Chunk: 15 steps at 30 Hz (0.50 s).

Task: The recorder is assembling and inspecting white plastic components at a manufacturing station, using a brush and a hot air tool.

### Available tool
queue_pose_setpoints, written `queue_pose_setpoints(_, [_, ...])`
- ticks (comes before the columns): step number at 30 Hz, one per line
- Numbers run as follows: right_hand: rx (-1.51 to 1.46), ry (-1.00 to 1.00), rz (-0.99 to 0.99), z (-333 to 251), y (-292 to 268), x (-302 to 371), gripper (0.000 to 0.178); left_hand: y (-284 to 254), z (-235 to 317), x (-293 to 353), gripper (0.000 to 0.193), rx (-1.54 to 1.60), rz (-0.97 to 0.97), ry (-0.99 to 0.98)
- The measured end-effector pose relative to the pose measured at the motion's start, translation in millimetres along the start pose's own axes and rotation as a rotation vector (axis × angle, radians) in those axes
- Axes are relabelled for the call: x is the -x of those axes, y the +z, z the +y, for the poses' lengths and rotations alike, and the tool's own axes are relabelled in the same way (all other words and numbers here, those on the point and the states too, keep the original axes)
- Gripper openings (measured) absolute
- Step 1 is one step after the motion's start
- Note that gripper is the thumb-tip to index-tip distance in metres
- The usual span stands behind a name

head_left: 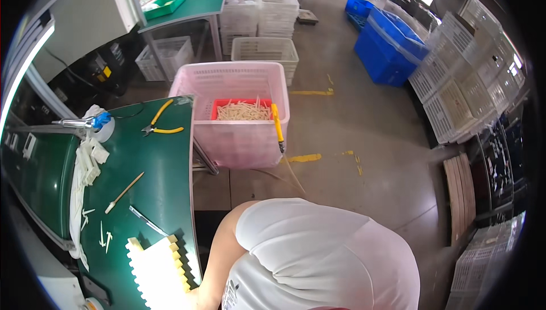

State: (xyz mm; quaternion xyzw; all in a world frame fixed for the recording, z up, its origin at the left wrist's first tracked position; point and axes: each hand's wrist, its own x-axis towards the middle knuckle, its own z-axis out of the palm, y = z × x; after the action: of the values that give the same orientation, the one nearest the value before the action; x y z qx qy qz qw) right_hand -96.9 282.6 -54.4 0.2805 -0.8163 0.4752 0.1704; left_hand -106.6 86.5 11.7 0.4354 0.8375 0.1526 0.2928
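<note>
A green table bore a glaring, yellow-toothed block near its edge; the right hand lay against it, opening and grip indeterminable, left hand unseen. A careless nudge could have displaced the adjoining slim tool.

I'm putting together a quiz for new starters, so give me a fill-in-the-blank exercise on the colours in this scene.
1. The toothed block, overexposed in its middle, shows pale ____ teeth.
2. The pliers lie on a ____ table.
3. The thin sticks lie in a ____ tray.
4. That tray sits inside a ____ crate.

Missing words: yellow; green; red; pink.
</note>
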Motion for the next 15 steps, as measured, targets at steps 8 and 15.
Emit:
queue_pose_setpoints(8, [0.38, -0.012, -0.059, 5.8, -1.1, 5.0, 0.04, 20.9, 12.7, 29.9, 0.043, -0.908, -0.029, -0.392])
queue_pose_setpoints(15, [0.57, 0.348, 0.3, 57.3, -179.2, -12.5, 0.016, 31.9, 10.6, 26.4, 0.05, 1.279, 0.873, -0.288])
